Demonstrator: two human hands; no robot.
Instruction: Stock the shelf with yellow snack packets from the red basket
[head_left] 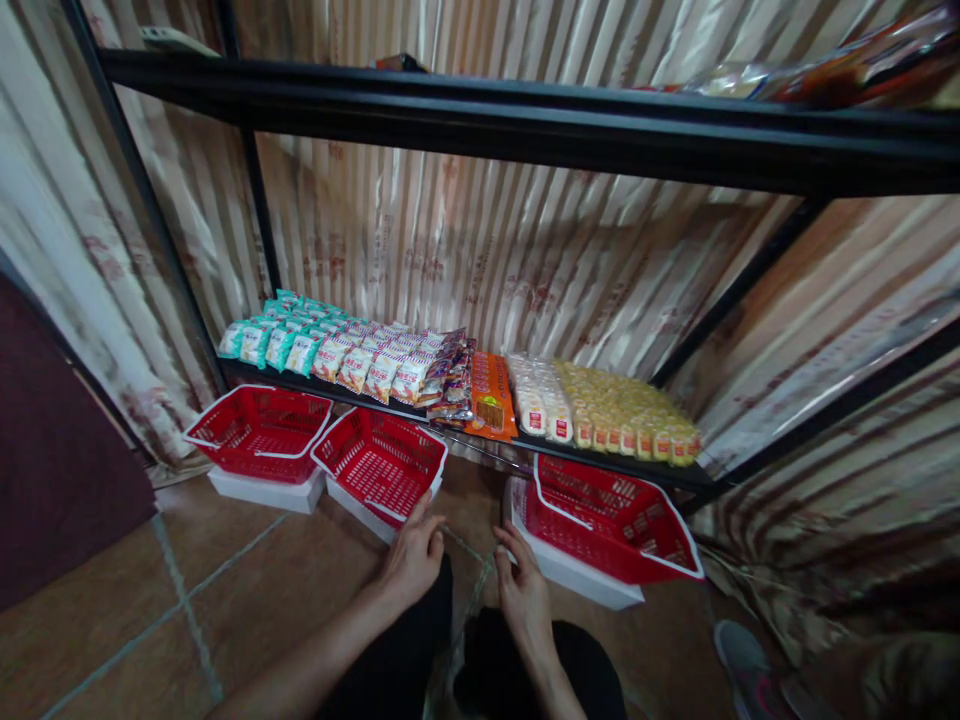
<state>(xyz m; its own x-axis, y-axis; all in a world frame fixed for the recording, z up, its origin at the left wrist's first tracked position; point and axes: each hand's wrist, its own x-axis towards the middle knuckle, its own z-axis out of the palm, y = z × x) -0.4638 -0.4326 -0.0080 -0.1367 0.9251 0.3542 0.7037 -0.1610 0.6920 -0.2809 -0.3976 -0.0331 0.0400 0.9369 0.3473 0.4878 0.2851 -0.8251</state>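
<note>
My left hand (414,555) is in front of the middle red basket (379,470), its index finger stretched toward the near corner of the white rim. Whether the fingertip touches that rim I cannot tell. My right hand (521,590) hovers above my knees, left of the right-hand red basket (622,515), with its fingers loosely bent and apart. No object shows in either hand. Both baskets sit on white boxes, and no goods show inside them.
Above the baskets, a low black shelf (626,462) carries teal packets (281,345), white packets (367,365), an orange bag (491,395) and rows of yellow wrapped snacks (626,405). Another red basket (259,430) stands left. An upper shelf (487,115) crosses overhead. A shoe (742,665) is at right.
</note>
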